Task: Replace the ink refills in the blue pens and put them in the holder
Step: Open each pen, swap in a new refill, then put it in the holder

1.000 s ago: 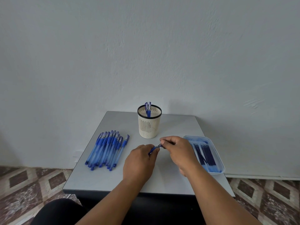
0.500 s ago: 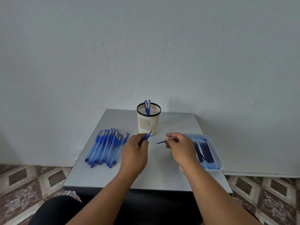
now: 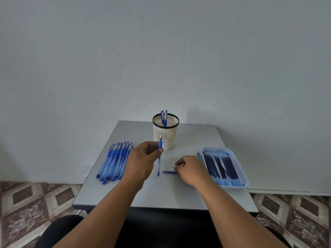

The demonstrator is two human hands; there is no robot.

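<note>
My left hand (image 3: 143, 159) grips a blue pen (image 3: 159, 161) near its grip, holding it upright with the bare tip pointing up in front of the cream mesh holder (image 3: 165, 136). Two blue pens (image 3: 163, 117) stand in that holder. My right hand (image 3: 190, 170) pinches a short dark blue piece (image 3: 169, 172), apparently the pen's cap, low over the grey table (image 3: 161, 192). A row of several blue pens (image 3: 116, 161) lies at the left. A white tray (image 3: 244, 178) at the right holds several dark refills (image 3: 221, 166).
A small blue piece (image 3: 198, 155) lies just left of the tray. The table stands against a plain white wall (image 3: 161, 59). A patterned tile floor (image 3: 35, 199) shows on both sides, and my dark lap is below the front edge.
My hands have pulled apart: the left one raised the pen and turned it upright, tip up. The right one moved right and down to the table with the dark piece.
</note>
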